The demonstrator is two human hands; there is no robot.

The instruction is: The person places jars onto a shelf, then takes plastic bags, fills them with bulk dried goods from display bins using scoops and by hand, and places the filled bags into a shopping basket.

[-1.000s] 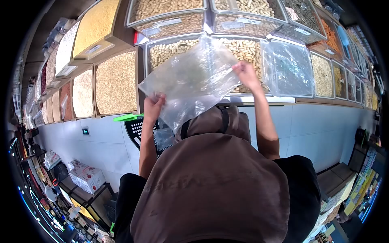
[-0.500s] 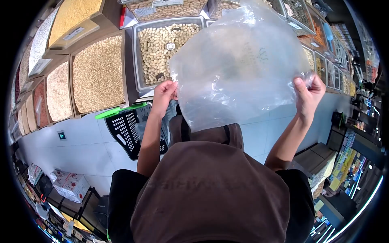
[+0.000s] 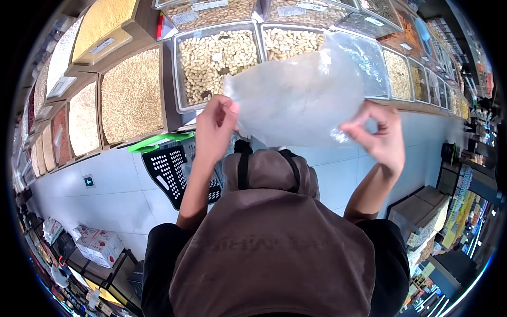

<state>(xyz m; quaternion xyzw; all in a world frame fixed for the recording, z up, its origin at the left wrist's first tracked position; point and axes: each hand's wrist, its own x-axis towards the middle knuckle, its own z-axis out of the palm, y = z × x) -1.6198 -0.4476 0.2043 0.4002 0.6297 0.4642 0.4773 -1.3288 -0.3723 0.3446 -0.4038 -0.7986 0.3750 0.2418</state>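
Note:
A clear plastic bag (image 3: pixel 301 100) is stretched between my two hands, in front of bins of peanuts. My left hand (image 3: pixel 215 127) pinches its left edge, thumb against fingers. At the bag's lower right corner, my right hand (image 3: pixel 377 134) grips the film between thumb and forefinger. Behind the bag, one bin of unshelled peanuts (image 3: pixel 216 58) shows at the left. A second peanut bin (image 3: pixel 290 39) is partly covered by the bag's upper edge.
Wooden bins of grain (image 3: pixel 131 98) line the left side. Below my left forearm is a black shopping basket (image 3: pixel 171 174) with a green handle (image 3: pixel 161 140). Several more food bins (image 3: pixel 398 74) run off to the right. Cardboard boxes (image 3: pixel 100 245) stand at lower left.
The bag has come down and narrowed, uncovering the second peanut bin. My right hand has moved left and lower, while my left hand has shifted slightly.

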